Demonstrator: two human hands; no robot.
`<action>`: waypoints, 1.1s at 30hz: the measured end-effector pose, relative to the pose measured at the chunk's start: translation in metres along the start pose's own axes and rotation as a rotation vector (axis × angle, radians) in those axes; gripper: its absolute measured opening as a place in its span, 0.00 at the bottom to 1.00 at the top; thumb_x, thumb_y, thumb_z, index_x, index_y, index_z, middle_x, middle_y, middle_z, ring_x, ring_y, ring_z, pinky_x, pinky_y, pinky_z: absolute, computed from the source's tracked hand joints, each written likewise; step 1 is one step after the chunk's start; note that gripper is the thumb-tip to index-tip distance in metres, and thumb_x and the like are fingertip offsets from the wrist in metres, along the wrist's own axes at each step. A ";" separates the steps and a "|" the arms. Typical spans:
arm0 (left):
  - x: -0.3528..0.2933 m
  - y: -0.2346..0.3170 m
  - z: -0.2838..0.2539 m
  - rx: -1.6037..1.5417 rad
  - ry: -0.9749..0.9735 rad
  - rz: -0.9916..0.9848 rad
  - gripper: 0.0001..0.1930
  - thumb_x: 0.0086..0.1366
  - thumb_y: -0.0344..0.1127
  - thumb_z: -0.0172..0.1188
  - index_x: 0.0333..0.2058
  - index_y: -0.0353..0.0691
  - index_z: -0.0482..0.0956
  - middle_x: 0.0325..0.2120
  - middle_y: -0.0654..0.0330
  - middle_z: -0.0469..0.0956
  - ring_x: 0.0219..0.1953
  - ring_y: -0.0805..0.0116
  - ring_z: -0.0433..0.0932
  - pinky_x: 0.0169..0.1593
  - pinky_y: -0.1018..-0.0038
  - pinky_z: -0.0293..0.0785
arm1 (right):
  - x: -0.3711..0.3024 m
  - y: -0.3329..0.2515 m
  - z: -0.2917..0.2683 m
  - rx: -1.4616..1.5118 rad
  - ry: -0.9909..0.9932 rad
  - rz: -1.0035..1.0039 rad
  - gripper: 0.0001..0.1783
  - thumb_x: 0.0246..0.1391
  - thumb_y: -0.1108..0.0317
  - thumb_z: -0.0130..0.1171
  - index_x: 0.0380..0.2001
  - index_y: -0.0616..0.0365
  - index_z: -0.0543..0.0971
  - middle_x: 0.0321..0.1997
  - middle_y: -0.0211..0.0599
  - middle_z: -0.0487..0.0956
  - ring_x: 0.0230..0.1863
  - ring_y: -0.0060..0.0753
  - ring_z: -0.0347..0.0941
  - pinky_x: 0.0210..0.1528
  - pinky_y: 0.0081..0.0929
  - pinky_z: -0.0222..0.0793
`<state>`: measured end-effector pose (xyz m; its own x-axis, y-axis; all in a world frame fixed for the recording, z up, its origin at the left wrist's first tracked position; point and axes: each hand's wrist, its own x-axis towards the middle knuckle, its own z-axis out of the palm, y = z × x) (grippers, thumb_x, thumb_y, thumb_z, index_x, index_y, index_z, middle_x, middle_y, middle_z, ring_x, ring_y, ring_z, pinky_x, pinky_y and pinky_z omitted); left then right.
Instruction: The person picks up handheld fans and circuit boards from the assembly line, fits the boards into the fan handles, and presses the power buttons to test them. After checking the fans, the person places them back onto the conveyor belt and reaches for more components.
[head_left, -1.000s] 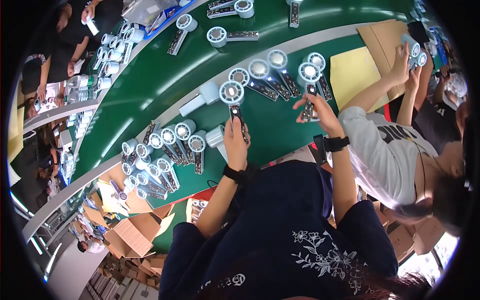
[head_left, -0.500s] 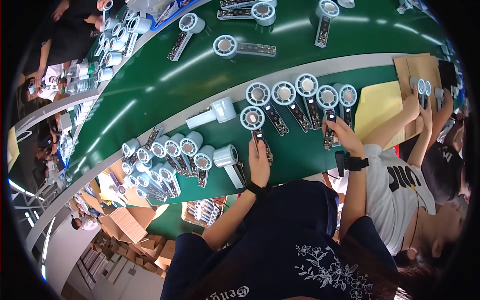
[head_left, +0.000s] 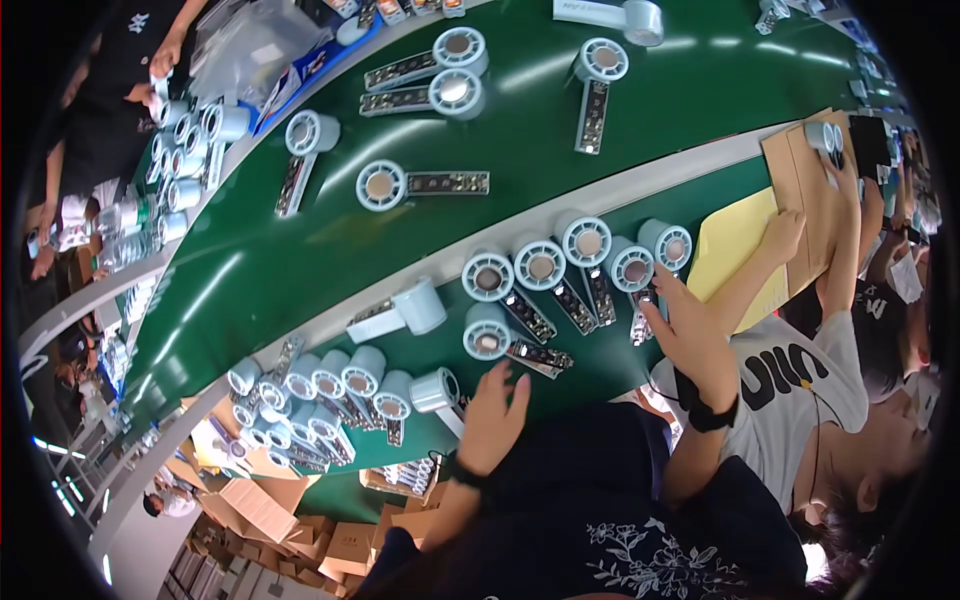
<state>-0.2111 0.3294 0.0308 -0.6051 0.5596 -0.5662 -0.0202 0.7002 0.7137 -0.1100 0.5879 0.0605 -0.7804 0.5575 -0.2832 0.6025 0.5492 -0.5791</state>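
Observation:
Several light-blue handheld fans with round heads and handles showing bare circuit boards lie on the green table. My left hand (head_left: pixel 496 418) is open with fingers apart, just short of a fan (head_left: pixel 487 333) whose board lies partly askew from its handle. Over to the right, my right hand (head_left: pixel 697 335) is open too, its fingertips beside another fan (head_left: pixel 632 270); whether they touch it I cannot tell. Behind them stand a fan (head_left: pixel 488 276), a fan (head_left: pixel 541 264) and a fan (head_left: pixel 587 240) in a row. A fan (head_left: pixel 671 243) sits at the row's right end.
More fans crowd the table on the left, near a fan lying on its side (head_left: pixel 418 306). A pale rail (head_left: pixel 450 243) separates a green belt (head_left: pixel 270 260) carrying scattered fans. To the right are a yellow sheet (head_left: pixel 735 250) and a co-worker's arm (head_left: pixel 765 265). Cardboard boxes (head_left: pixel 350 545) stand lower left.
Both hands have let go of their fans and opened. The left fan now rests on the table. The view has shifted, and fans on the belt appear farther left.

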 end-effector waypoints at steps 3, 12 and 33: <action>0.009 0.053 -0.080 -0.018 -0.121 -0.122 0.15 0.67 0.36 0.51 0.49 0.35 0.71 0.36 0.55 0.78 0.37 0.67 0.77 0.42 0.76 0.71 | 0.049 -0.043 -0.026 0.145 -0.094 0.097 0.24 0.58 0.61 0.54 0.51 0.68 0.69 0.37 0.52 0.78 0.38 0.46 0.76 0.39 0.33 0.70; 0.216 -0.004 -0.239 0.770 0.749 0.375 0.25 0.58 0.39 0.61 0.51 0.32 0.68 0.50 0.47 0.71 0.52 0.50 0.69 0.55 0.63 0.63 | 0.236 -0.038 0.008 0.138 -0.067 0.468 0.30 0.48 0.49 0.60 0.32 0.73 0.70 0.27 0.56 0.77 0.32 0.56 0.76 0.36 0.41 0.73; 0.195 0.074 -0.207 0.763 -0.217 0.784 0.13 0.44 0.36 0.69 0.29 0.38 0.80 0.54 0.54 0.67 0.52 0.57 0.67 0.59 0.57 0.59 | 0.248 -0.010 0.025 -0.437 0.187 -0.453 0.15 0.42 0.70 0.64 0.37 0.57 0.76 0.41 0.42 0.73 0.47 0.46 0.68 0.44 0.39 0.65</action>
<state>-0.4956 0.3987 0.0590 -0.0830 0.9796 -0.1832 0.8456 0.1665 0.5072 -0.3138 0.7055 -0.0234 -0.9543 0.2887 0.0767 0.2641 0.9355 -0.2347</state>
